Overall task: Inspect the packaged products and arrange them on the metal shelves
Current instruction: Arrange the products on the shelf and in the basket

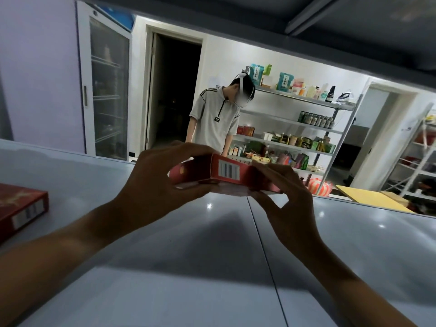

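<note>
Red cardboard makes up the small box (224,175) at the centre of the frame, a flat carton with a pale barcode label on the narrow end that faces the camera. It looks light and stiff enough to hold its shape, though thin card like this would likely dent under a hard squeeze, so the short ends and edges seem the best places to take it. The left hand (162,178) curls round the box's left end, fingers over the top and thumb beneath. The right hand (283,185) pinches the right end the same way, fingertips on the top edge. The box hangs between both hands, just above the grey metal shelf (212,256), and does not seem to touch it. A second red box (21,208) lies flat on the shelf at the left edge of the frame, well apart from the hands.
</note>
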